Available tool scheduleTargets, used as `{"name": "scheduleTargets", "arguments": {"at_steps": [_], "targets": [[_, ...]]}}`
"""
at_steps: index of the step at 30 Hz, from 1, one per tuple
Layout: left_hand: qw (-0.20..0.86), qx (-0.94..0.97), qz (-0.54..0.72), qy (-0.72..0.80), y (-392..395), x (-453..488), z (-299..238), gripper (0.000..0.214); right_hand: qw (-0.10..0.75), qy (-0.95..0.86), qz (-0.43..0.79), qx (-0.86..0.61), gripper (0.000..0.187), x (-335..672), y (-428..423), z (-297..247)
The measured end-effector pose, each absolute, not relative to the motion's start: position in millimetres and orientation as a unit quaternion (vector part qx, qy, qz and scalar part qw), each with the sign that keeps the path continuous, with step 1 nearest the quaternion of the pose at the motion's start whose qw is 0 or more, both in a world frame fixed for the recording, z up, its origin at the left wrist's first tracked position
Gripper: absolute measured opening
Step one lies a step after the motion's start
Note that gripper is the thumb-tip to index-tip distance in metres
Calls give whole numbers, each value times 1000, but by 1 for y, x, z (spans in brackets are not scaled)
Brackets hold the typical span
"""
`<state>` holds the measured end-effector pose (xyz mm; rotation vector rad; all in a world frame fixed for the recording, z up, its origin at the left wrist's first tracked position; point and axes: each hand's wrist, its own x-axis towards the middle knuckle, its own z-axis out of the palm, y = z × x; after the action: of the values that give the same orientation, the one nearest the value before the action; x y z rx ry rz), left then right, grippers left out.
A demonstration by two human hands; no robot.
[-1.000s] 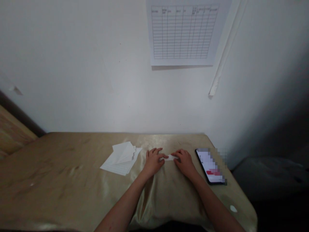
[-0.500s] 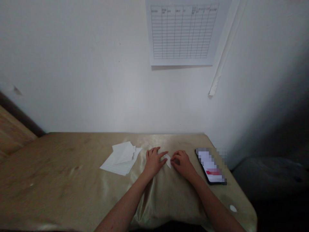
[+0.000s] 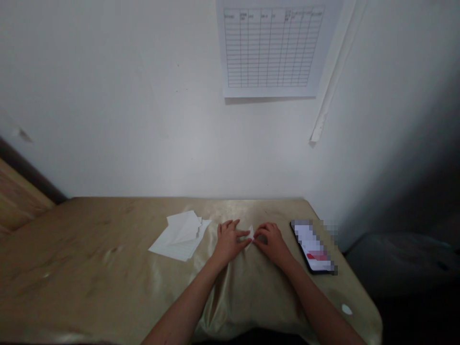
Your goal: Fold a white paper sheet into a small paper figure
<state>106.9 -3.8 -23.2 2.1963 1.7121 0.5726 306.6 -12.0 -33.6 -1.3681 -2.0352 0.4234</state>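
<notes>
A small piece of white paper stands between my two hands, partly covered by the fingertips. My left hand pinches its left side with thumb and forefinger, while the other fingers stretch forward over the cloth. From the other side my right hand pinches the paper with thumb and fingertips, its remaining fingers curled. To the left of my left hand lies a loose stack of white paper sheets, with a torn edge on the top ones.
A phone with a blurred screen lies right of my right hand. Near the front right corner is a white scrap. The satin cloth covers the table up to the wall, where a printed chart hangs.
The left thumb and forefinger have closed in on the small paper. Less of the paper shows now, and it looks narrower. The stack and phone have not moved.
</notes>
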Motion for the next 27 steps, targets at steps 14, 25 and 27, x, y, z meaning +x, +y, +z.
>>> {"name": "scheduleTargets", "arguments": {"at_steps": [14, 25, 27], "targets": [[121, 766, 256, 577, 1, 105, -26, 13, 325, -799, 150, -483, 23, 308, -8, -39], [134, 778, 221, 572, 2, 99, -22, 20, 311, -803, 95, -499, 12, 308, -13, -38], [132, 781, 220, 570, 2, 100, -22, 18, 314, -808, 94, -489, 13, 308, -13, -37]]}}
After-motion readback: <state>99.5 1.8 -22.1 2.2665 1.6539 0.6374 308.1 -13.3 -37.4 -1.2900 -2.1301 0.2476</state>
